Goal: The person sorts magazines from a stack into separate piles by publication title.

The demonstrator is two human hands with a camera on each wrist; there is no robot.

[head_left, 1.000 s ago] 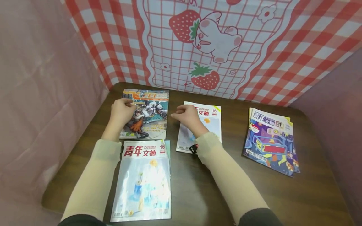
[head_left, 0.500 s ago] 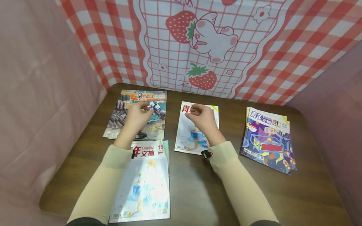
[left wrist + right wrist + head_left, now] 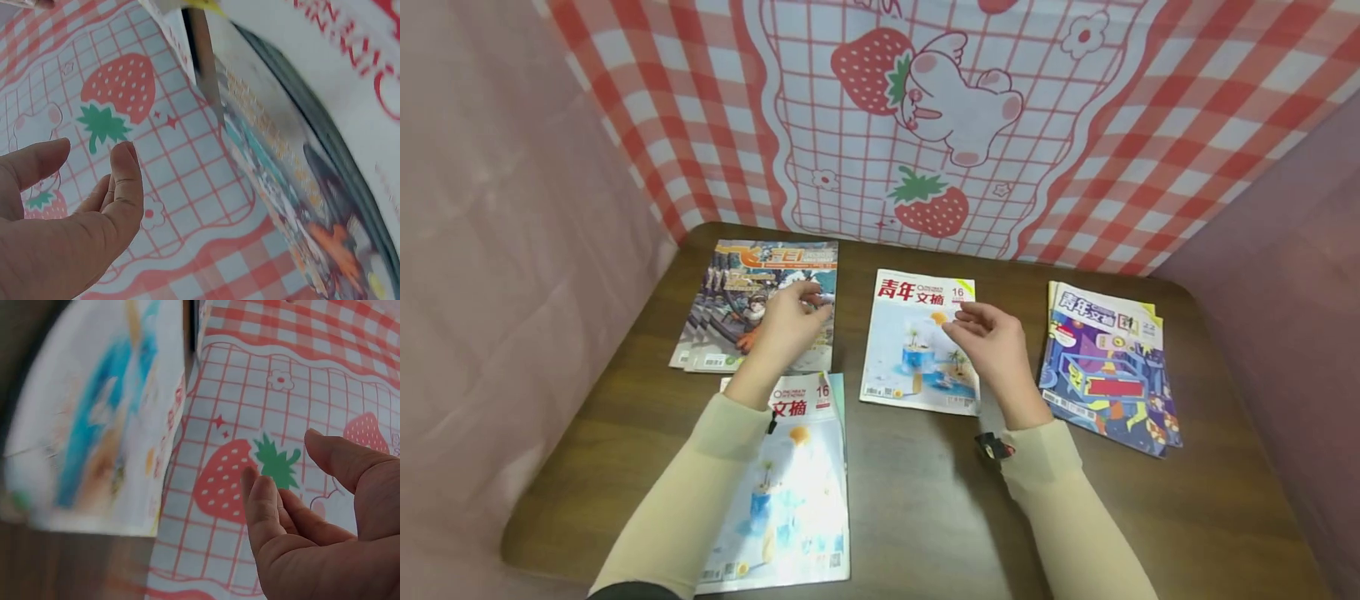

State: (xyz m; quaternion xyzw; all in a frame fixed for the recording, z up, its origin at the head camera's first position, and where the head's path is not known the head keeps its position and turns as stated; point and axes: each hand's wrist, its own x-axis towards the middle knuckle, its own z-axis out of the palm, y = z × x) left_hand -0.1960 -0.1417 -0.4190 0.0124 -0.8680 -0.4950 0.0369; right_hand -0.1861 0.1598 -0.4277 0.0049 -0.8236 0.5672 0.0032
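My left hand [image 3: 792, 323] hovers over the back-left stack of comic magazines [image 3: 718, 308], its fingers loosely bent and holding nothing. In the left wrist view, a gap shows between thumb and fingers [image 3: 128, 187]. The right hand [image 3: 994, 342] is over the right side of a white magazine [image 3: 910, 350] with red title characters at the middle back. Nothing lies between its thumb and fingers [image 3: 262, 512] in the right wrist view. Under my left forearm lies another white magazine [image 3: 805, 500], with a pale green edge showing beneath it.
A stack of purple-covered magazines [image 3: 1105, 375] lies to the right on the brown wooden table [image 3: 917, 517]. Behind the table hangs a red-and-white checked cloth [image 3: 940, 125] with strawberries. Pink cloth [image 3: 512, 250] hangs at the left side, and more at the right.
Both hands have moved to the right. The left one has come off the comic stack's left side, uncovering several fanned edges. The right one has uncovered the white magazine's title.
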